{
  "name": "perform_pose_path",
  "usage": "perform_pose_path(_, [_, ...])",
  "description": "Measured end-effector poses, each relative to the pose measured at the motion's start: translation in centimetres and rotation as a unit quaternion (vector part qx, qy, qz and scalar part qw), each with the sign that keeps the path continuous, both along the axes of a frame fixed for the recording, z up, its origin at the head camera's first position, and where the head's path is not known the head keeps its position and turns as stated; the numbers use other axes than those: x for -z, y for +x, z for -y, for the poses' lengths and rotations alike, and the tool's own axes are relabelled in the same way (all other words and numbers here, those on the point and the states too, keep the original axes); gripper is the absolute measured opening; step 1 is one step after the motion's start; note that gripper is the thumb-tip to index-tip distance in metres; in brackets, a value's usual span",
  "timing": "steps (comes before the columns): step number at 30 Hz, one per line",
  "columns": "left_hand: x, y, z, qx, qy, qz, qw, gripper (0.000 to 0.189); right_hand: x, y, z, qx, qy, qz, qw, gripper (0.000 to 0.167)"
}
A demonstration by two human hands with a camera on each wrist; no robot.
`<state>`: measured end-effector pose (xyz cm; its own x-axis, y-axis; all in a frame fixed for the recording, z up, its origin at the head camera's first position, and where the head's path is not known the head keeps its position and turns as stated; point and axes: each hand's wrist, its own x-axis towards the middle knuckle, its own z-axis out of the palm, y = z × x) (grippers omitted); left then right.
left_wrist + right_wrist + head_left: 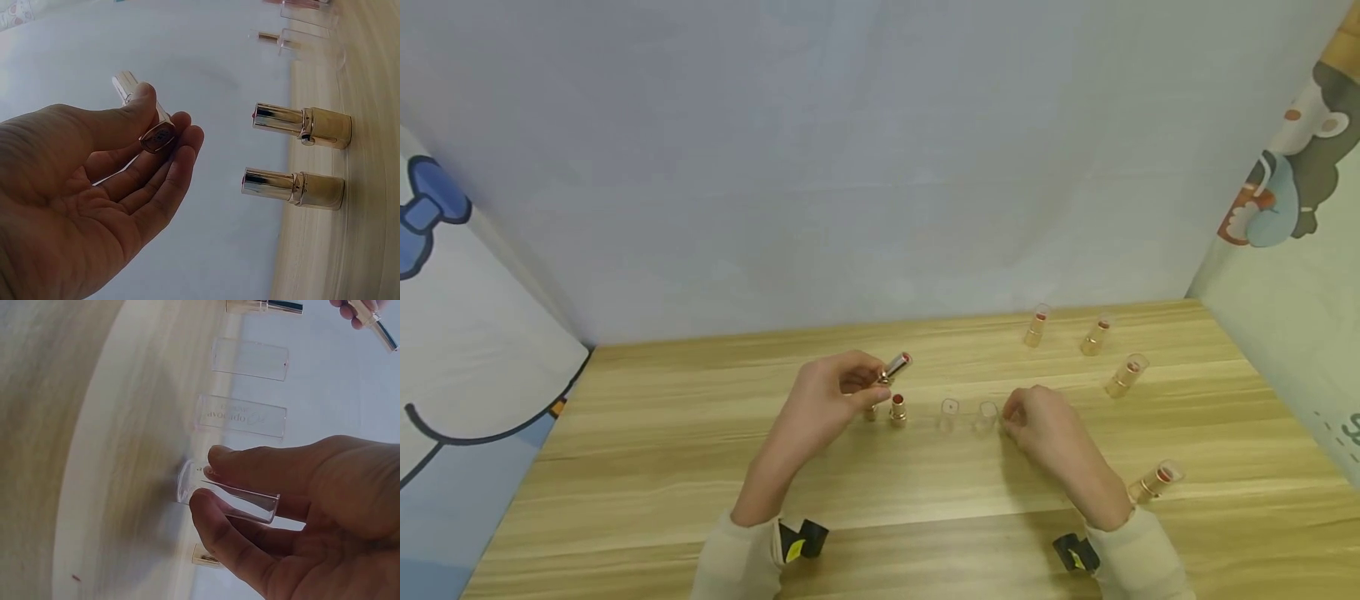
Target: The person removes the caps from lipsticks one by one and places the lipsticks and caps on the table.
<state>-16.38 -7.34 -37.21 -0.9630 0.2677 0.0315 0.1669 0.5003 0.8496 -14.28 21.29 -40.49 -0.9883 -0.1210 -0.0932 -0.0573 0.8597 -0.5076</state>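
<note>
My left hand (822, 402) holds an uncapped lipstick (897, 365) by its base between thumb and fingers, raised and tilted with its red tip to the right. Just below stand two more uncapped lipsticks, a nearer lipstick (328, 128) and another lipstick (320, 190), upright on the table in gold cases. Over to the right, my right hand (1051, 429) pinches a clear cap (253, 503) between thumb and fingers, low over the wood. Two other clear caps, one cap (950, 410) and a second cap (987, 414), stand in a row between the hands.
Lipsticks under clear caps stand at the right: one lipstick (1035, 329) and another (1095, 337) at the back, a third lipstick (1123, 377) nearer, and one more lipstick (1153, 482) beside my right wrist. A pale cloth (880, 183) hangs behind the wooden table (662, 450).
</note>
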Motion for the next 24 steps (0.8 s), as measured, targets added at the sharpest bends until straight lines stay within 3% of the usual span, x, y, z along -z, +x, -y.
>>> perform_pose_path(15, [0.5, -0.6, 1.5, -0.006, 0.010, 0.004, 0.9999, 0.030, 0.4, 0.2, 0.0, -0.012, 0.000, -0.027, 0.9996, 0.008])
perform_pose_path(24, [1.1, -1.1, 1.8, -0.014, 0.003, 0.002, 0.9999, 0.030, -1.2, 0.4, -0.5, -0.009, 0.014, -0.016, 0.9997, 0.025])
